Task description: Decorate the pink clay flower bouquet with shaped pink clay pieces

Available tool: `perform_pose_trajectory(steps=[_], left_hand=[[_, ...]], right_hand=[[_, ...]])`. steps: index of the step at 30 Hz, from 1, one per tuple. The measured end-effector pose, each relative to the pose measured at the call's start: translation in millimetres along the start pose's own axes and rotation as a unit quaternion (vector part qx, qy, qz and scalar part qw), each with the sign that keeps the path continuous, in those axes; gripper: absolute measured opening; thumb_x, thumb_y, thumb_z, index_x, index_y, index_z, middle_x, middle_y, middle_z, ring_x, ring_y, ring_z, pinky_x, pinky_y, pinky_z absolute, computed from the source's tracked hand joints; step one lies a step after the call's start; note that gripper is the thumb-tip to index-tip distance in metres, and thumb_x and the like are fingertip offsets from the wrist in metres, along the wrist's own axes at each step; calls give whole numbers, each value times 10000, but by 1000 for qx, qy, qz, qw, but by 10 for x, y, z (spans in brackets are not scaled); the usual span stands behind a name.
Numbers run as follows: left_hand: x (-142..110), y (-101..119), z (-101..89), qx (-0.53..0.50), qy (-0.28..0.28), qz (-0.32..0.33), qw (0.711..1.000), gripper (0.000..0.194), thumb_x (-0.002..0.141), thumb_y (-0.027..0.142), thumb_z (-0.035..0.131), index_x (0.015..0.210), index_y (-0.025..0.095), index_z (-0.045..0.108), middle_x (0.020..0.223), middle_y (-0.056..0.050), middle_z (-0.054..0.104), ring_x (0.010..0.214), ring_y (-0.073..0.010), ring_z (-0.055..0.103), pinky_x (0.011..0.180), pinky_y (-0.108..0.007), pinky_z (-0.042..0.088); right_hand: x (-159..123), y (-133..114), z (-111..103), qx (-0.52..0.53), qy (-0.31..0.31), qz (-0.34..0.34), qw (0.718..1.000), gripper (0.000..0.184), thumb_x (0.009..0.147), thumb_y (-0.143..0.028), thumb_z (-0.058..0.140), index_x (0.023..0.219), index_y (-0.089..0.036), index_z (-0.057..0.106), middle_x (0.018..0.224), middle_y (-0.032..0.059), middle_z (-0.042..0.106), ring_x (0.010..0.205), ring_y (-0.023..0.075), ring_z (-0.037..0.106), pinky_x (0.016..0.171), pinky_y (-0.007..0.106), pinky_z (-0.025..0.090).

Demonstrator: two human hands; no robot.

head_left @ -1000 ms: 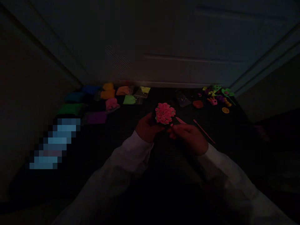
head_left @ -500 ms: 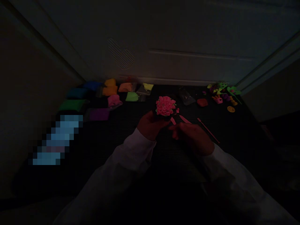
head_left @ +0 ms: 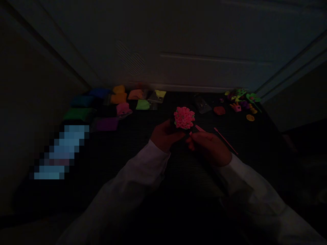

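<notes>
In the dim light, my left hand (head_left: 166, 135) is closed around the base of a round bouquet of pink clay roses (head_left: 184, 117) with bits of green at its edge. The base itself is dark and mostly hidden. Just to the right and below, my right hand (head_left: 211, 146) is closed in a pinch, with a small pink piece (head_left: 190, 134) showing at its fingertips. A pink clay knife (head_left: 200, 128) lies behind that hand, partly covered by it. Further right lies a thin pink modelling tool (head_left: 226, 140).
Packs of coloured clay, among them a purple one (head_left: 107, 124) and a green one (head_left: 78, 114), line the table's left and back. A clear bag (head_left: 202, 104) and a red lump (head_left: 219, 110) lie behind. Finished clay figures (head_left: 240, 98) crowd the back right corner.
The bouquet has shifted slightly right and down in my left hand. My right fingers have closed, with a small pink piece now at their tips; a pink strip near them no longer shows on the table.
</notes>
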State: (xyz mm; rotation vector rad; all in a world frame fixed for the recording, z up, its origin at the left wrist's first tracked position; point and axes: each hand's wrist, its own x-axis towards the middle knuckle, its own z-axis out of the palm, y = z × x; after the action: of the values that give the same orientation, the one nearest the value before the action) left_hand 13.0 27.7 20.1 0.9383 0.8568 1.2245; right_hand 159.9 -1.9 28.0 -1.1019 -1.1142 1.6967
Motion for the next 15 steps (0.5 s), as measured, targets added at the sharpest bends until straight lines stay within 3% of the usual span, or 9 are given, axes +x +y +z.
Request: perform_pose_trajectory(steps=[7,15], left_hand=[[-4,5,13,-8,0,-15,1000,278,497,152,703,771,165,656,797,-29,672,770,-194,604,812,-389,434],[9,-12,10,-24,-10,-37,999,275,508,208,714,768,160,639,671,-12,644,618,-172,601,653,-363,470]], right_hand=[[4,9,-9,-2,-10,-7,1000,184,725,-357,566,711,-201,662,626,-10,600,570,74,503,573,238,363],[-12,-22,9,0,-24,-3,1000,221,757,-360,529,739,-180,655,628,1,596,581,90,505,577,248,352]])
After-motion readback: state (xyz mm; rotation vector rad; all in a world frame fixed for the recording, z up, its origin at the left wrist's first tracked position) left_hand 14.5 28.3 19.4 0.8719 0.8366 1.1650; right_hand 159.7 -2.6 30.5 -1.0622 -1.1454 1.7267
